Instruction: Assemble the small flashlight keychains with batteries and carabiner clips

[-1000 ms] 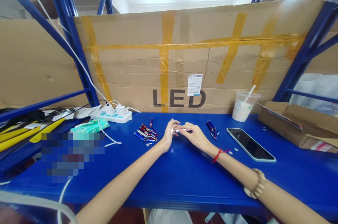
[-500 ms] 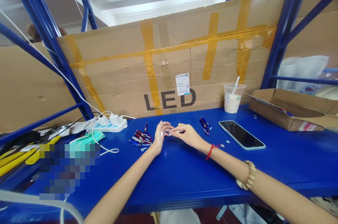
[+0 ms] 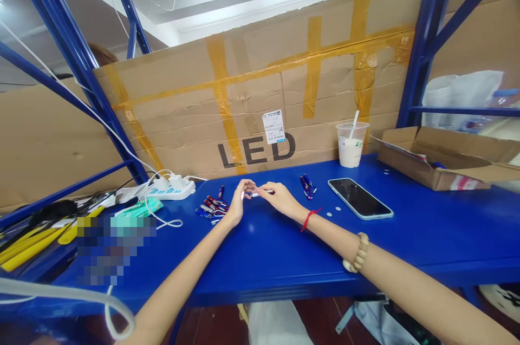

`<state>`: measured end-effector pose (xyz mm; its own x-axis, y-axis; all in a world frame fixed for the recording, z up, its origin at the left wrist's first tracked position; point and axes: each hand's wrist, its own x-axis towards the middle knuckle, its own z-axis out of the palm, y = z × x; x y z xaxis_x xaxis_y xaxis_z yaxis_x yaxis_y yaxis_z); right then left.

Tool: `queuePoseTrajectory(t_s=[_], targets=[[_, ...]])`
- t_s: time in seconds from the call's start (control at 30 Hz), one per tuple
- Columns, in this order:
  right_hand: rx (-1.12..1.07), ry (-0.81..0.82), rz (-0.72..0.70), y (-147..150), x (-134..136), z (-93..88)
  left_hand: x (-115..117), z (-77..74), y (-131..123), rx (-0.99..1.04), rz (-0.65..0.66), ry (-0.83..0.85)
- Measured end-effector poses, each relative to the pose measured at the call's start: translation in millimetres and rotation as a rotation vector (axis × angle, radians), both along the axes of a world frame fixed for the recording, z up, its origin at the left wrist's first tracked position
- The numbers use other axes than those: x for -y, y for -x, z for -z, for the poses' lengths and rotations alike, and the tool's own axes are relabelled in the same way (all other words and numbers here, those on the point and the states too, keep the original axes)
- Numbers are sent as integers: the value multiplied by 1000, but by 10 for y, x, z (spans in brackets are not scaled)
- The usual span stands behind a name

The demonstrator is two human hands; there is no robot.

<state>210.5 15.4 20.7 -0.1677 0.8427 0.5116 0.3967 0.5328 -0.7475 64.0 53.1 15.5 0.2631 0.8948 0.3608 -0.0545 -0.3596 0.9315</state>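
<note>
My right hand (image 3: 279,200) pinches a small silver keychain flashlight (image 3: 255,194), a slim tube lying roughly level with its front end toward my left palm. My left hand (image 3: 236,205) is raised edge-on with its fingers stretched out and a bright white spot on its inner side. Whether the flashlight touches that hand I cannot tell. Just left of my left hand lies a group of several red, silver and blue keychain flashlights (image 3: 211,205) with small carabiner clips, partly hidden by it. Beyond my right hand, a purple and a blue keychain flashlight (image 3: 305,186) lie together.
A phone (image 3: 359,197), a drink cup with a straw (image 3: 350,151) and an open cardboard box (image 3: 430,163) stand on the blue table (image 3: 260,258) at right. At left are a power strip (image 3: 174,190), white cables and yellow-handled tools (image 3: 32,245). Taped cardboard (image 3: 182,134) walls the back.
My view has shifted slightly. My hands are a little farther apart, and more of the silver flashlight shows between them. The bright spot on my left hand stays visible.
</note>
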Motion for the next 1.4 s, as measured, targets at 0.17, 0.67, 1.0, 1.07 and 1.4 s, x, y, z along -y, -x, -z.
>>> queuePoseTrajectory(t_s=[0.17, 0.67, 1.0, 1.07, 1.4], targets=[[-31, 2, 13, -17, -7, 12, -7, 7, 51, -138, -38, -130], [105, -89, -47, -128, -102, 47, -32, -83, 153, -424, -89, -256], [86, 56, -245, -116, -42, 28, 36, -36, 75, -401, 61, -176], [123, 106, -212, -116, -31, 13, 13, -7, 54, -376, 64, -116], [148, 34, -112, -204, -111, 73, -125, -91, 173, -11, -53, 200]])
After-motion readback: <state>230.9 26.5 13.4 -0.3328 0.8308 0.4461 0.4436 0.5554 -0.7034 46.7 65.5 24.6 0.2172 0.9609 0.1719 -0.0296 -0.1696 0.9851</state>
